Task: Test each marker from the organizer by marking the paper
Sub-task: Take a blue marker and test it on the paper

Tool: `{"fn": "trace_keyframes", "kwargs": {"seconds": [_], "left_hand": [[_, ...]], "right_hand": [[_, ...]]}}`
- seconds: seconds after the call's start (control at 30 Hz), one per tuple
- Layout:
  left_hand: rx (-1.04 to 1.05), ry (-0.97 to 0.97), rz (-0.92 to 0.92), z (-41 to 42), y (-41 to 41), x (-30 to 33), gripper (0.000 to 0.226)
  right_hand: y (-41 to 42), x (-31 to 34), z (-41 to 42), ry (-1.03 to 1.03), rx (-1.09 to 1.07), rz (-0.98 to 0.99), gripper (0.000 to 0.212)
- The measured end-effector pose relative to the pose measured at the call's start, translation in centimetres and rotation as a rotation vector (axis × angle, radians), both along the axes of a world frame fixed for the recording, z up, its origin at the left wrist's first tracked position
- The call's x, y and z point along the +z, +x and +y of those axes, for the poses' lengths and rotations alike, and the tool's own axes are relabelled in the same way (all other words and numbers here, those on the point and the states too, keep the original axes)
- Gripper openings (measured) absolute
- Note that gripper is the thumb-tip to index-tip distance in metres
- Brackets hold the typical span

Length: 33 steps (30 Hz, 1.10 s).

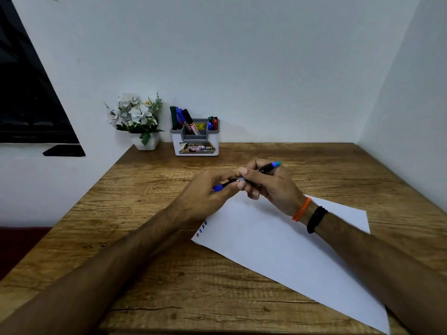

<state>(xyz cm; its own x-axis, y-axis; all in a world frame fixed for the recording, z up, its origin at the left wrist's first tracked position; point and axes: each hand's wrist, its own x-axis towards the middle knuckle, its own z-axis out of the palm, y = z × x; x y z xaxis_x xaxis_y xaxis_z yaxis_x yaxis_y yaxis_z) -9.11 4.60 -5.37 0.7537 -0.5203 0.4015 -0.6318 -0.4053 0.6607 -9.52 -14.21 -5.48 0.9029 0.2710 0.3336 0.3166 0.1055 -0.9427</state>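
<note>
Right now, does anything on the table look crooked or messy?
Only the paper looks askew: it lies slanted across the table, not square with its edges. The organizer stands upright with its markers inside, and nothing looks spilled or broken.

Two bare forearms are seen, sleeveless. An orange thread band (301,209) and a black band (316,220) are worn behind the right hand (271,182).

Head view looks forward and down over the desk (150,238).
</note>
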Motion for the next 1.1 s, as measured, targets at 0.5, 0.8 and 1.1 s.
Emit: {"fn": "trace_keyframes", "kwargs": {"seconds": [0.5,0.8,1.1], "left_hand": [[0.165,0.25,0.227,5.5,2.6,-0.1,0.025],[0.138,0.327,0.226,5.0,2.6,-0.2,0.026],[0.141,0.334,0.206,5.0,2.7,-0.3,0.029]], "right_hand": [[0.4,-0.3,1.0,-0.161,0.159,0.141,0.024],[0.2,-0.9,2.7,-0.302,0.199,0.17,0.011],[0.0,-1.4,2.6,-0.382,0.218,0.057,0.01]]}}
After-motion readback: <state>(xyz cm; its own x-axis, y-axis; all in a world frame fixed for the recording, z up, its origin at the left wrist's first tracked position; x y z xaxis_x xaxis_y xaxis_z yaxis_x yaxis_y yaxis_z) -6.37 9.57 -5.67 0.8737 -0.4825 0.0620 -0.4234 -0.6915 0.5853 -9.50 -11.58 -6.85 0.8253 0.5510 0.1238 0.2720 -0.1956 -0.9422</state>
